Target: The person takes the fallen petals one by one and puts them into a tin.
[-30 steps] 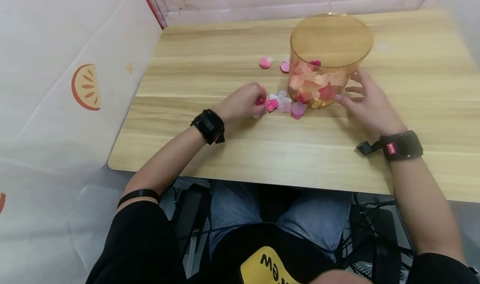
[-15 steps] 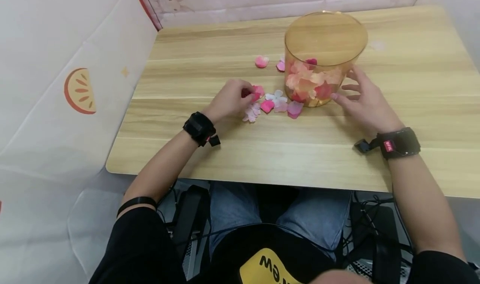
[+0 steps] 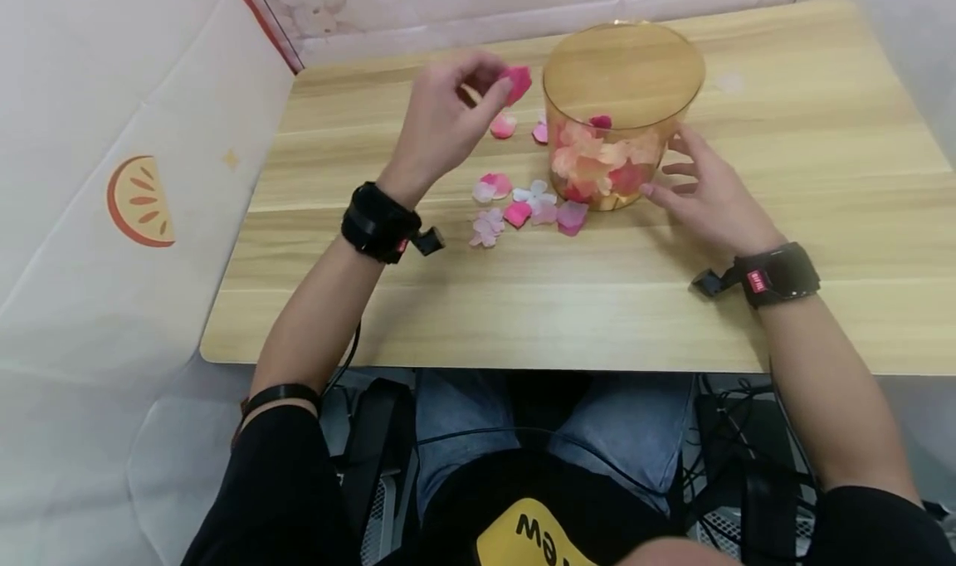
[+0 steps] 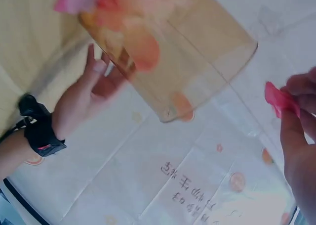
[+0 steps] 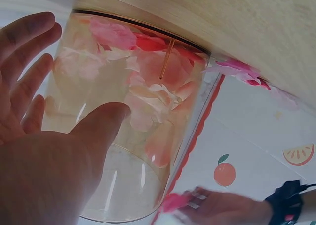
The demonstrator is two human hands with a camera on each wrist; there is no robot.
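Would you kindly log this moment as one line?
left hand: pinches pink petal beside jar rim | right hand: steadies jar

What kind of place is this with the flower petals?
Probably a small indoor work booth, not a home kitchen: a wooden table is walled in by white cloth printed with fruit slices, and cables and equipment sit under the table.

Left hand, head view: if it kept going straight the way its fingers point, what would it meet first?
Probably the rim of the amber container. The left hand, pinching a pink petal, points right toward it; height against the rim is unclear.
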